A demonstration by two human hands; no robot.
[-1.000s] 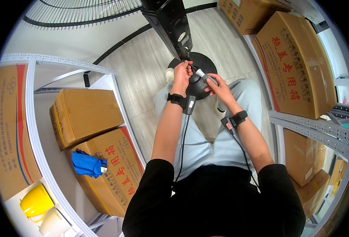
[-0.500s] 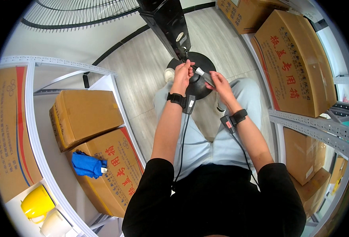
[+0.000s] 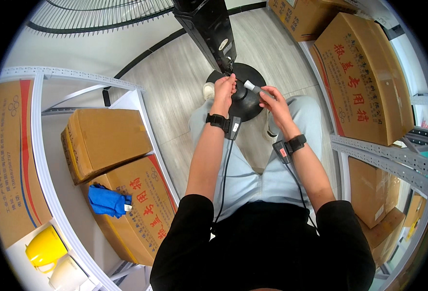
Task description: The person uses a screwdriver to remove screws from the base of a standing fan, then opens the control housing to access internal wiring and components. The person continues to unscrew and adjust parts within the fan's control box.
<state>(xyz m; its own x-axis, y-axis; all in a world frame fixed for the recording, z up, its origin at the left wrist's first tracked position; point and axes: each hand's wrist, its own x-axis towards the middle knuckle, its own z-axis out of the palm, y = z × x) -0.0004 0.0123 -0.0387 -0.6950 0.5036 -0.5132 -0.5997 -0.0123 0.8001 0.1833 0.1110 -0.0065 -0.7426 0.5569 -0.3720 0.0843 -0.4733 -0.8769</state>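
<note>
Right hand [image 3: 276, 104] grasping a grey white-tipped tool [image 3: 257, 89] above a round black base [image 3: 249, 106], left hand [image 3: 224, 88] curled over that base, cannot tell whether holding anything.

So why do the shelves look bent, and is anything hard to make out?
Head view: fisheye distortion bows the white shelf upright, corners go black; lighting looks bright; detail between the left hand and black fan stand is too small to tell.

The right hand [image 3: 277, 107] holds a grey-and-white cylindrical object [image 3: 255, 89]; the left hand [image 3: 223, 90] seemingly touches the fan stand [image 3: 208, 36].
</note>
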